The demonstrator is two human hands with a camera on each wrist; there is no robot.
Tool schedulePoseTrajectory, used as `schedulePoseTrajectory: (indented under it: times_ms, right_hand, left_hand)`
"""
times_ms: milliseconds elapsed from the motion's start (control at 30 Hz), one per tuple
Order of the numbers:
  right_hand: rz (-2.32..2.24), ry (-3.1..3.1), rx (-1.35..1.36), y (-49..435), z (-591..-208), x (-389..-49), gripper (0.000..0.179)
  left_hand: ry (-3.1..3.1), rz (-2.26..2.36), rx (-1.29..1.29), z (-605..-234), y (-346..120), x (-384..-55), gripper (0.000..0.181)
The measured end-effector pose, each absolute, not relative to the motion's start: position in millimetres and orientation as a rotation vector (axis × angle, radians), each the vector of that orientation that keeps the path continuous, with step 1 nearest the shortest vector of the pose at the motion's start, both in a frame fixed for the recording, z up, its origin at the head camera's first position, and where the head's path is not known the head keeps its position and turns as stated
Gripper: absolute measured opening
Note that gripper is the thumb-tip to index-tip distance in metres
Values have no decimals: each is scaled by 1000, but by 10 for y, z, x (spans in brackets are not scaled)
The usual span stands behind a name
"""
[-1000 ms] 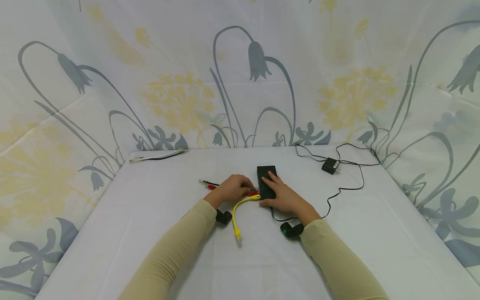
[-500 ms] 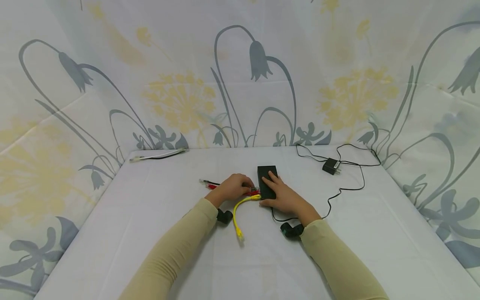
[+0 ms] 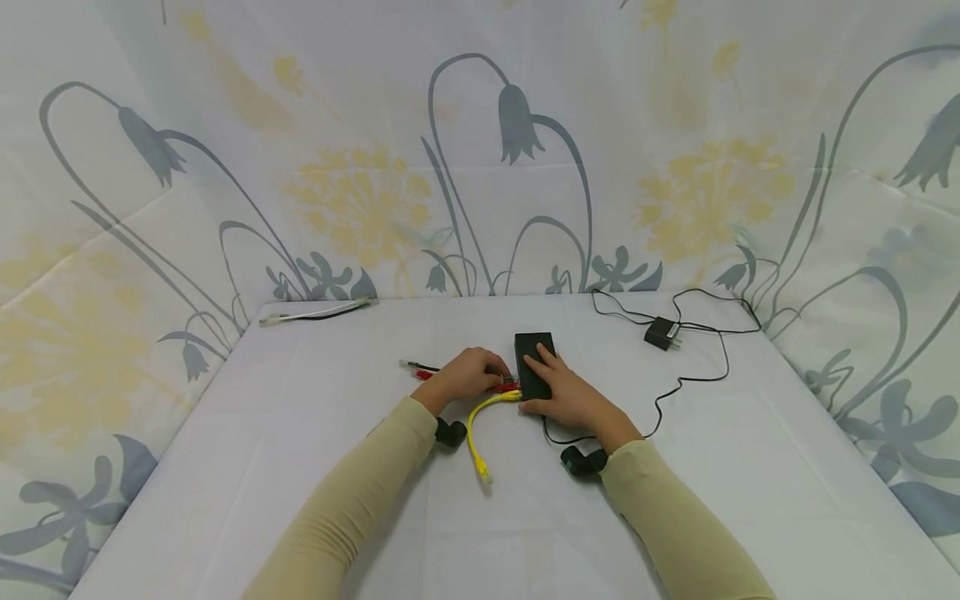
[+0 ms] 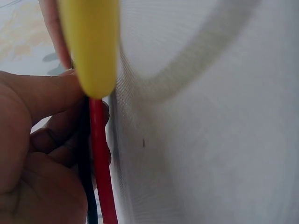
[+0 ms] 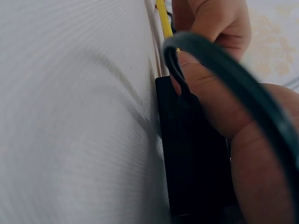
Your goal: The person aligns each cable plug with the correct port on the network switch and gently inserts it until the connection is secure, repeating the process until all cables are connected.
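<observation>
A black box (image 3: 532, 367), a network switch with cables at its left side, lies on the white table. My right hand (image 3: 573, 400) rests on it, fingers spread straight over its top and thumb at its near end. My left hand (image 3: 467, 377) pinches a black network cable (image 4: 84, 163) close to the box's left side; the hand partly hides it. A red network cable (image 4: 100, 149) runs alongside, under the same hand. Nearest me, a yellow network cable (image 3: 474, 433) leaves the box and curves toward me, its loose plug on the table.
A thin black power cord (image 3: 678, 383) winds from the box's near end to a power adapter (image 3: 662, 332) at back right. White and black cables (image 3: 318, 312) lie at the back left. Flower-printed cloth (image 3: 480, 167) hangs behind the table (image 3: 360, 517).
The loose end of the yellow cable has shifted slightly to the right. Both hands and the box stay in nearly the same place.
</observation>
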State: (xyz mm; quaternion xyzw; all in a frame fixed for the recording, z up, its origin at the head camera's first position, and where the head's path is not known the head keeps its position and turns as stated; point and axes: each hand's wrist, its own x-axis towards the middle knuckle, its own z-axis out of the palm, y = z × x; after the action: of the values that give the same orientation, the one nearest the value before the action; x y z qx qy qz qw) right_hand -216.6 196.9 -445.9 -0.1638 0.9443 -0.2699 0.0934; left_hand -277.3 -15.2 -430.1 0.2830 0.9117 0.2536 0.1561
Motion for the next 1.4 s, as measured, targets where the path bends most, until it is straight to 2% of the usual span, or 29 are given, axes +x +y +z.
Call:
schedulePoseTrajectory:
  times_ms: [900,1400]
  right_hand:
    - [-837,2798,-459,2002,-4511,-2186,89]
    - [-845,2791,-465,1991,-4495,-2189,90]
  left_hand:
    - [2626,667,849,-4303,-269,-2771,21]
    - [2699,547,776,-4214,-783,-2939,7]
